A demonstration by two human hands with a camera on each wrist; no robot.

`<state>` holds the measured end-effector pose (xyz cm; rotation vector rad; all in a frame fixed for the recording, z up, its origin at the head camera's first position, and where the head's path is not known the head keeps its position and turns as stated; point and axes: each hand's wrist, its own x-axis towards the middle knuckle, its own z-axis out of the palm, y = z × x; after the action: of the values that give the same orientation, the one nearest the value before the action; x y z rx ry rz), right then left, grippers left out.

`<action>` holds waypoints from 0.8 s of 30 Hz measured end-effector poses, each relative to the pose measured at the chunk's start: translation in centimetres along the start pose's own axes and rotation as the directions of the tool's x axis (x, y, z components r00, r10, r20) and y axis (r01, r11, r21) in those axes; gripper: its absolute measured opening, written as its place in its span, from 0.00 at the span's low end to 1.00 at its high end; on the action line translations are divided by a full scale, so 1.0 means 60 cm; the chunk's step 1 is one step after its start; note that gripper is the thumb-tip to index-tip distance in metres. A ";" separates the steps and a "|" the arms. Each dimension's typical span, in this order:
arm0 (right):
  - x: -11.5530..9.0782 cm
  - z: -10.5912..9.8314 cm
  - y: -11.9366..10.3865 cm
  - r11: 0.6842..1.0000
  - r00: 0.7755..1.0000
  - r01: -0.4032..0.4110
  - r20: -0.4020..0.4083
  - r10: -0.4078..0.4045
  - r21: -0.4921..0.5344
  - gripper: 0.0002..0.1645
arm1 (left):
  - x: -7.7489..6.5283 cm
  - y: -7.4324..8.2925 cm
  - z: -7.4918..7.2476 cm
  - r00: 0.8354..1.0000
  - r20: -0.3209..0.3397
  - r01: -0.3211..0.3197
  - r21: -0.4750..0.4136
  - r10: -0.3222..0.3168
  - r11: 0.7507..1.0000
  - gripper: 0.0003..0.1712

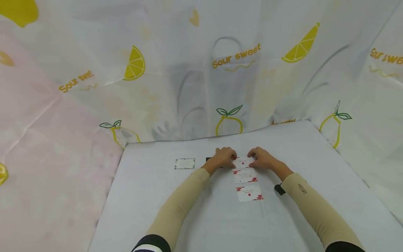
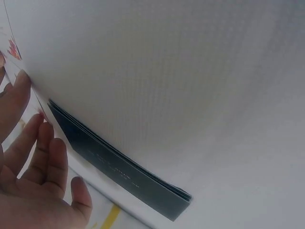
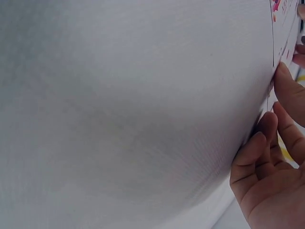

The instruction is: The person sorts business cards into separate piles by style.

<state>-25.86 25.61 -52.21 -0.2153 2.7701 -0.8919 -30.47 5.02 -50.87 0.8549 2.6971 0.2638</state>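
In the head view a white card with red floral corners [image 1: 243,162] lies at the far end of a column of similar cards. My left hand [image 1: 224,157] pinches its left edge between thumb and fingers, and my right hand [image 1: 263,158] does likewise at the right edge. Just below sit a middle card [image 1: 245,176] and a near card [image 1: 249,193], both white with red flowers. A small stack of dark cards [image 2: 119,164] rests beside the left hand; in the head view that hand and wrist cover most of it.
Farther left on the white-covered table [image 1: 145,196] lies a white card with a leafy border [image 1: 184,159]. Behind the table hangs a lemon-printed cloth [image 1: 163,105]. A black object [image 1: 279,189] shows at the right wrist.
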 end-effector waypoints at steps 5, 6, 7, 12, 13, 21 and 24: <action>-0.001 -0.001 -0.002 1.000 1.000 0.017 -0.016 -0.017 0.007 0.23 | 0.000 -0.001 -0.002 1.000 -0.001 -0.002 -0.020 0.002 1.000 0.25; -0.001 -0.001 -0.002 1.000 1.000 0.015 -0.019 -0.015 0.008 0.23 | 0.000 0.000 -0.002 1.000 0.001 -0.003 -0.015 0.003 1.000 0.25; -0.001 -0.001 -0.002 1.000 1.000 0.012 -0.019 -0.011 0.008 0.23 | -0.001 0.001 -0.002 1.000 0.005 -0.004 -0.006 0.004 1.000 0.25; -0.002 -0.001 -0.004 1.000 1.000 0.007 -0.014 -0.007 0.003 0.23 | -0.002 0.005 -0.003 1.000 0.012 -0.010 0.030 0.010 1.000 0.24; -0.002 -0.001 -0.005 1.000 1.000 0.009 -0.013 -0.009 0.002 0.23 | -0.002 0.005 -0.002 1.000 0.009 -0.010 0.030 0.010 0.999 0.23; -0.006 0.000 -0.011 0.999 1.000 0.009 -0.025 -0.010 -0.049 0.18 | -0.005 0.007 0.001 1.000 -0.015 0.009 -0.028 -0.009 1.000 0.20; -0.007 0.001 -0.009 0.998 0.999 0.018 -0.029 -0.020 -0.067 0.14 | -0.005 0.009 0.000 1.000 -0.020 0.015 -0.012 -0.015 1.000 0.19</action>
<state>-25.40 25.22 -51.84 -0.2425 2.8325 -0.8144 -29.93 5.27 -50.67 0.8330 2.7168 0.2870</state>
